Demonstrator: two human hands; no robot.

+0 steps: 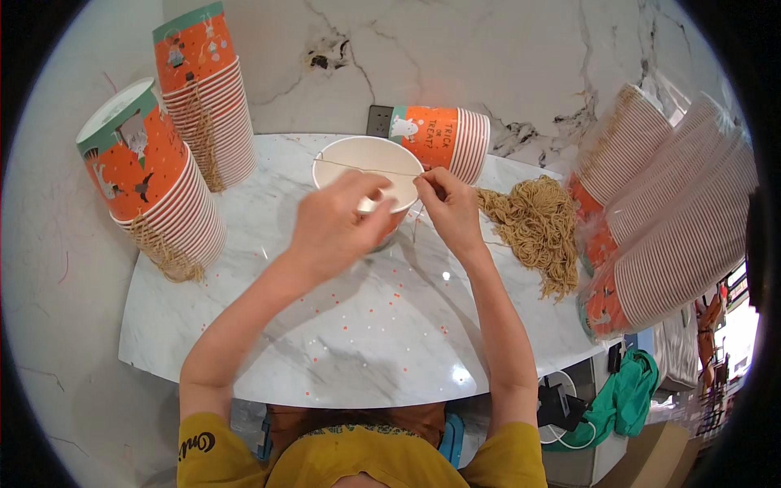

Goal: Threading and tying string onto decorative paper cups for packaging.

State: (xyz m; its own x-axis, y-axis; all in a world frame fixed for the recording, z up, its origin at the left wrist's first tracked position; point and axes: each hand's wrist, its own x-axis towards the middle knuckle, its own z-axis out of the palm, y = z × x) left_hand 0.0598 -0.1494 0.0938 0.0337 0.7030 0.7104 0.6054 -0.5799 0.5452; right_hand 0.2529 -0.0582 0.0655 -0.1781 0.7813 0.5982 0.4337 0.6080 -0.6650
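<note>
A white-lined paper bucket (pixel 340 156) stands upright on the marble-patterned table, its mouth facing me. A thin tan string (pixel 376 170) stretches across the mouth from the left rim to the right rim. My right hand (pixel 452 210) pinches the string at the right rim, and a loose end dangles below the fingers. Over the front of the bucket hovers my left hand (pixel 338 221), slightly blurred, thumb and forefinger apart with nothing visible between them. It hides much of the bucket's near side.
Two tall stacks of orange buckets (pixel 167 183) (pixel 213 106) with string handles rise at the left. A short stack (pixel 443 138) lies behind the bucket. Right of my right hand sits a heap of tan strings (pixel 537 224). Plastic-wrapped bucket stacks (pixel 675 236) lean at the right. Small orange specks dot the table.
</note>
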